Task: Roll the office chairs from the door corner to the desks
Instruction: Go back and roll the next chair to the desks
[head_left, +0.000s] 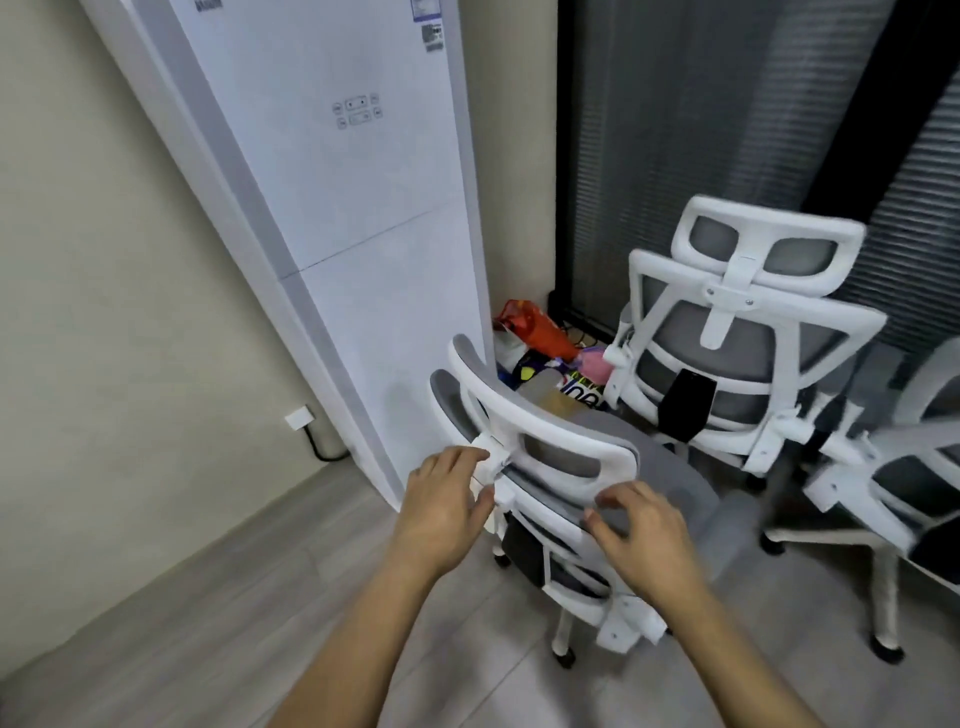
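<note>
While my left hand (447, 504) pinches the hard white plastic bracket (493, 464) of the headrest, my right hand (644, 535) curls at its smooth curved rim. I cannot tell whether it grips. The grey-mesh chair (545, 426) stands on castors beside a glossy white cabinet (363, 218).

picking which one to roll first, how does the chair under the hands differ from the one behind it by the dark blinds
The near chair has the left hand and right hand on its headrest; the rear chair is untouched. The near chair stands beside the white air conditioner, the rear chair nearer the dark blinds. Both have white frames and grey mesh.
</note>
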